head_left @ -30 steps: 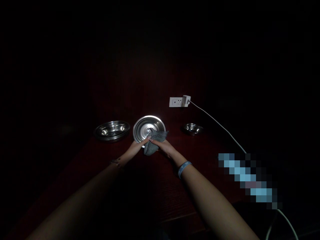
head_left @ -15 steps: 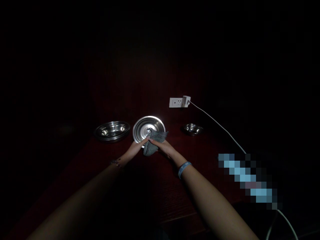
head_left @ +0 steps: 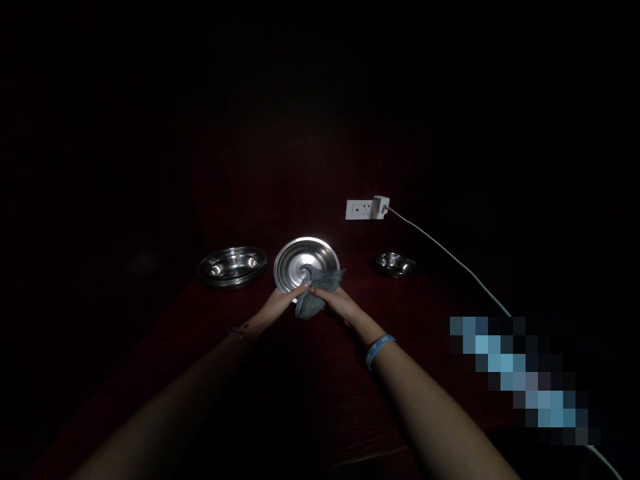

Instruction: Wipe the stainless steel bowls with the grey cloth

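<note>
My left hand (head_left: 281,302) and my right hand (head_left: 337,305) meet at the near rim of a stainless steel bowl (head_left: 302,257), both gripping a grey-green cloth (head_left: 311,303). The cloth bunches between my fingers, and one corner lies over the bowl's inner surface. The bowl's near rim is hidden by the cloth and my hands. A blue wristband (head_left: 379,351) circles my right wrist, and a thin bracelet (head_left: 239,333) circles my left.
A stack of steel bowls (head_left: 231,267) stands to the left, and a small steel bowl (head_left: 395,264) to the right. Behind is a white power socket (head_left: 359,210) with a plugged-in charger (head_left: 381,205), its white cable (head_left: 450,257) running right. A pixelated patch (head_left: 520,377) covers the lower right.
The whole scene sits slightly further right and lower in the view. My hands stay on the cloth at the bowl's rim, and the bowls have not visibly moved.
</note>
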`<state>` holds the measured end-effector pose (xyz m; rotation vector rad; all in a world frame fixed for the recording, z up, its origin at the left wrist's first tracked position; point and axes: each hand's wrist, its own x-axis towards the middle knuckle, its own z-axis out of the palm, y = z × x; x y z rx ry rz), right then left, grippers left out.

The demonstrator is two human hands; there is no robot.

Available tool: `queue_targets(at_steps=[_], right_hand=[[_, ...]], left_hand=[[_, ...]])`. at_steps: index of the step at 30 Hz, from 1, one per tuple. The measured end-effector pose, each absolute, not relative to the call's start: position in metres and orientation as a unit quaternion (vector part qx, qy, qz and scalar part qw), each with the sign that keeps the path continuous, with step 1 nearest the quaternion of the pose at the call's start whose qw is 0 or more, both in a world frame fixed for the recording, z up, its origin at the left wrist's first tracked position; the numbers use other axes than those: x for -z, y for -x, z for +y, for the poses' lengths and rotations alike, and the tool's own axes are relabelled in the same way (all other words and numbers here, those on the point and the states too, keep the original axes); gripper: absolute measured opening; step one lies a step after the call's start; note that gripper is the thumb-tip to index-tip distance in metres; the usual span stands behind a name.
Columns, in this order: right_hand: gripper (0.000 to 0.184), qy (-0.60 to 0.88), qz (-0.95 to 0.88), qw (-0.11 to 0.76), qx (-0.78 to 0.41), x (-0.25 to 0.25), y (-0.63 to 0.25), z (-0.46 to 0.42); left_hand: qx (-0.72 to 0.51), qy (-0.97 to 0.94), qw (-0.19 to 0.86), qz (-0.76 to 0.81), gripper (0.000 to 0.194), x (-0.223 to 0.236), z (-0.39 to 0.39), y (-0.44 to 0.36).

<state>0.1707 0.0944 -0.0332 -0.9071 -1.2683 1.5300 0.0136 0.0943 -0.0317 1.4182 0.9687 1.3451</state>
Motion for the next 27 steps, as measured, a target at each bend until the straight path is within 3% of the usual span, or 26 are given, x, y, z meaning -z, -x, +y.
queue_targets(at_steps=[16, 27], right_hand=[[0.02, 0.479, -0.443, 0.478, -0.589, 0.024, -0.162, 0.092], [0.024, 0.455, -0.424, 0.493, -0.609, 0.029, -0.16, 0.093]], left_hand=[[-0.546, -0.577, 0.45, 0.409, 0.051, 0.04, 0.097, -0.014], [-0.553, -0.562, 0.44, 0.429, 0.052, 0.041, 0.102, -0.014]])
